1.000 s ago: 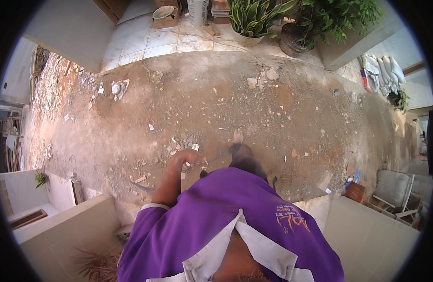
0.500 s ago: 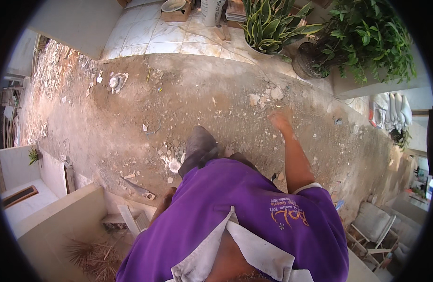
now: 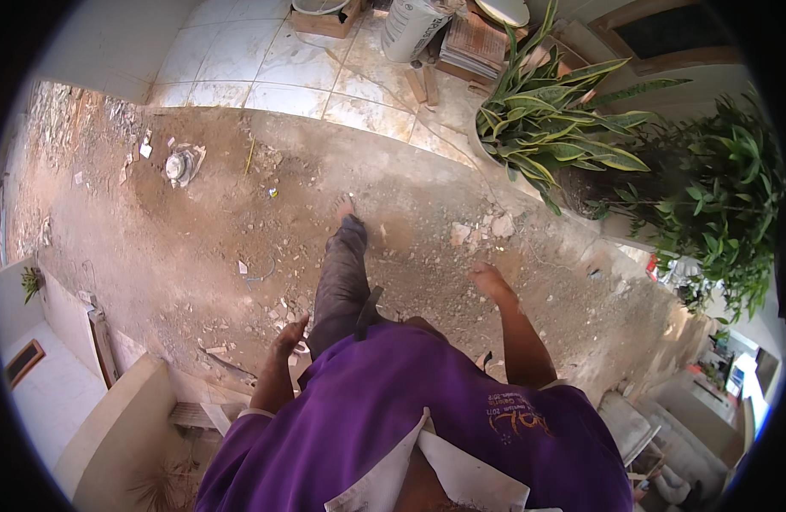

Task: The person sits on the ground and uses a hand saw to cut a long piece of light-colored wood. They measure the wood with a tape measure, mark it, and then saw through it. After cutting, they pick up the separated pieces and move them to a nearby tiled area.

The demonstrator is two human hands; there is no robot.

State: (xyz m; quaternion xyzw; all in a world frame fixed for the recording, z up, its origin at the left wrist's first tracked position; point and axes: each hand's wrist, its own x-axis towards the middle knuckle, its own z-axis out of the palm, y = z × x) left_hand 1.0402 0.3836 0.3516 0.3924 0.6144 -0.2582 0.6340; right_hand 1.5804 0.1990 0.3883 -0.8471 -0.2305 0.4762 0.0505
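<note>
My left hand (image 3: 289, 338) hangs at my side over the rubble-strewn ground, its fingers loosely apart, with nothing visible in it. Ahead and to the right, my right hand (image 3: 490, 283) swings low with relaxed fingers and nothing visible in them. Below it lies dirt with several broken pale chunks (image 3: 499, 225) a little farther off. Neither hand touches an object. My bare left foot (image 3: 345, 207), below a dark trouser leg (image 3: 337, 277), is stretched forward on the dirt.
White floor tiles (image 3: 295, 85) border the dirt on the far side. A white sack (image 3: 410, 30), stacked tiles (image 3: 471, 47) and a potted snake plant (image 3: 546, 128) stand there. A leafy bush (image 3: 717, 213) is at right. A round white fitting (image 3: 179, 165) pokes from the ground; a low wall (image 3: 120, 410) stands near left.
My left leg has swung forward and its foot now shows. My left hand has come into fuller view, while my right hand has drawn back slightly. The view has shifted.
</note>
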